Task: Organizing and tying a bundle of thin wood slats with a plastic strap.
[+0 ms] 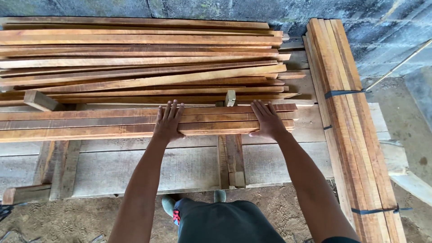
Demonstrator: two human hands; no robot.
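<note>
Front slats: a small stack of long reddish wooden slats (90,123) lies across the bench (189,166), under both palms.
Left hand (168,123): grip released, fingers spread flat on the stack's top.
Right hand (268,121): grip released, palm pressed on the stack near its right end.
Beyond the hands: a loose pile of slats (135,67), reaching to the grey block wall (225,9).
Right of the right hand: a strapped bundle of slats (351,135), bound by dark bands (342,93).
</note>
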